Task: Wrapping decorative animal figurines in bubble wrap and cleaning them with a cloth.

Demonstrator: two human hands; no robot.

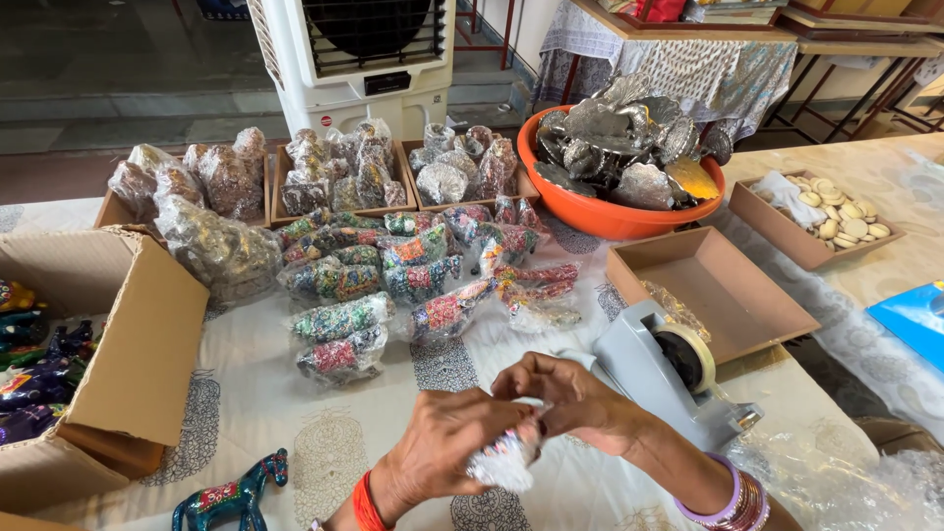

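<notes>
Head view: left hand (442,442) and right hand (570,398) both pinch a plastic-wrapped figurine (506,454) at the table's near edge, beside the grey tape dispenser (659,369). Keep the wrap pulled taut while folding; finished bundles (393,285) lie mid-table.

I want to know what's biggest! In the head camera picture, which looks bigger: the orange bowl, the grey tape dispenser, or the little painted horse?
1. Round orange plastic bowl full of silver pieces.
2. Grey tape dispenser, though it sits nearer the camera, so its look may flatter it.
3. Small teal painted toy horse, clearly smallest, even up close.
</notes>
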